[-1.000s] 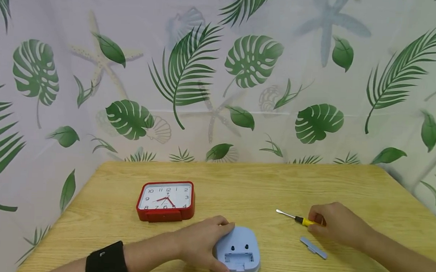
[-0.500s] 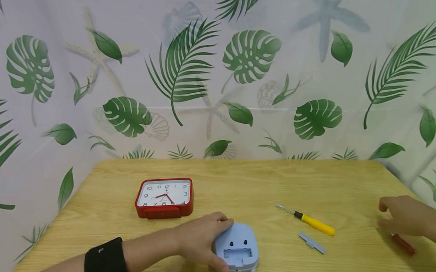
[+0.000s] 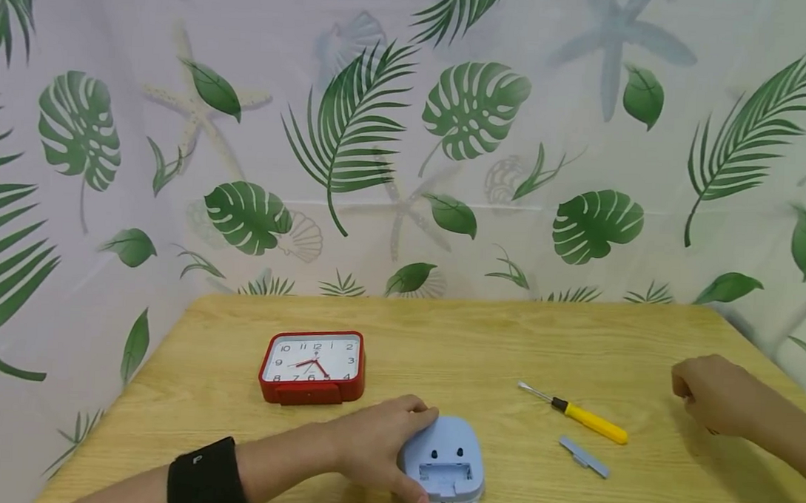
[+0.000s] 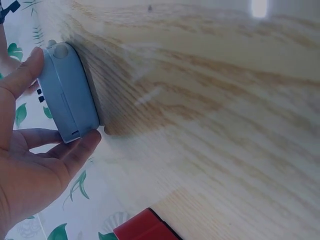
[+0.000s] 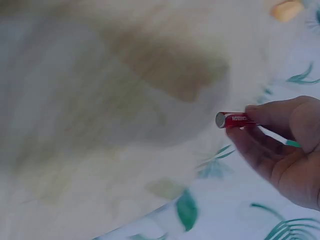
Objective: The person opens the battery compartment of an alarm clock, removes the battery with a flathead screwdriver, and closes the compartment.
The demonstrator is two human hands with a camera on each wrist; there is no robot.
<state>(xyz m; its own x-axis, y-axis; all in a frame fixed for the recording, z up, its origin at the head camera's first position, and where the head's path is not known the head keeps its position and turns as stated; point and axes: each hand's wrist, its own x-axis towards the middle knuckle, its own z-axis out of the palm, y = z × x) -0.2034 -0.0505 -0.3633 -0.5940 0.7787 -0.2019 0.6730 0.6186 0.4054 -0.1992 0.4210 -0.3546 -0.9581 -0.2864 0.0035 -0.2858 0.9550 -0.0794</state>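
A leaf-printed curtain backs the wooden table. Lying face down at its near edge, the blue clock sits in the left hand, whose grip curls round its side. The right hand, well apart, pinches a red battery in its grip.

A pale-blue clock lies face-down, battery bay open — a red battery held aloft.
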